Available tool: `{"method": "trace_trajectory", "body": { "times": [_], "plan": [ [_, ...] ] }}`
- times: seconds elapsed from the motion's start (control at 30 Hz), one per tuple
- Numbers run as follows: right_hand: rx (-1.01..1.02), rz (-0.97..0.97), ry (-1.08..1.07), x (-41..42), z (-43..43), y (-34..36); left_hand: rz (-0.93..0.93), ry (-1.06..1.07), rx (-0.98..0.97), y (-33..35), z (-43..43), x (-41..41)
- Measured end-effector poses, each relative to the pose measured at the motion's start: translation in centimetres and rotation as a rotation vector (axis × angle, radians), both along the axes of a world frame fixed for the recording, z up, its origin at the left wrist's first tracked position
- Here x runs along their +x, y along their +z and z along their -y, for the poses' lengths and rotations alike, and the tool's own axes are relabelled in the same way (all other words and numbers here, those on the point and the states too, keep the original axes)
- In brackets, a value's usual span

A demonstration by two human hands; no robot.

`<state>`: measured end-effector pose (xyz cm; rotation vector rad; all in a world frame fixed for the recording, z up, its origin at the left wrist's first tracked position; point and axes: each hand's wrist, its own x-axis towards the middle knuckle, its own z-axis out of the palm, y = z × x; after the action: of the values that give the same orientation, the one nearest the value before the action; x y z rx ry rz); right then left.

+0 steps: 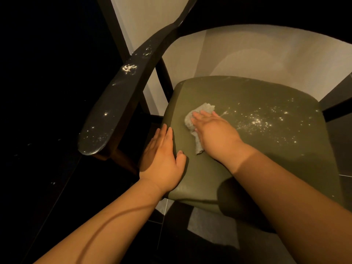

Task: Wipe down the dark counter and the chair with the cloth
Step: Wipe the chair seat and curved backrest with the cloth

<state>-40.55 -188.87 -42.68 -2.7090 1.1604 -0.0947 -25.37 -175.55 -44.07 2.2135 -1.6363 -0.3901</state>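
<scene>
A chair with an olive-green padded seat [257, 159] fills the view. White powder specks [264, 121] lie scattered on the seat's right half. My right hand [215, 134] presses a crumpled grey cloth [198, 115] flat onto the seat's middle-left; part of the cloth sticks out below my palm. My left hand [162, 161] rests with fingers apart on the seat's left front edge, holding nothing. The chair's black left armrest [114, 103] carries white smears and specks. The dark counter is not in view.
A curved black backrest rail [167, 33] runs above the seat. A pale wall [247, 54] stands behind the chair. The floor [38, 168] to the left is very dark with a few white specks; paler tile shows under the seat's front.
</scene>
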Motion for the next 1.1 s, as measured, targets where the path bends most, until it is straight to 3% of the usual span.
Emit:
{"method": "trace_trajectory", "body": {
  "times": [0.13,0.33,0.57,0.73,1.0,1.1],
  "plan": [
    [-0.082,0.177,-0.222,-0.6,-1.0,-0.1,-0.021,0.005,-0.011,0.3,-0.1,-0.2],
    [-0.075,0.207,0.049,4.0,-2.9,0.0,-0.126,0.075,-0.107,0.4,-1.0,0.1],
    [-0.187,0.181,-0.205,1.1,0.4,-0.2,-0.068,0.044,-0.006,0.2,-0.4,0.1],
    [-0.111,0.206,-0.017,4.7,-0.4,0.1,-0.056,0.033,-0.027,0.3,-0.6,0.0],
    [-0.170,0.116,-0.237,2.3,2.9,1.4,-0.095,0.040,-0.019,0.4,-0.6,0.0],
    [-0.133,0.212,-0.095,4.6,1.1,1.2,-0.080,0.042,-0.024,0.3,-0.4,0.0]
  ]
}}
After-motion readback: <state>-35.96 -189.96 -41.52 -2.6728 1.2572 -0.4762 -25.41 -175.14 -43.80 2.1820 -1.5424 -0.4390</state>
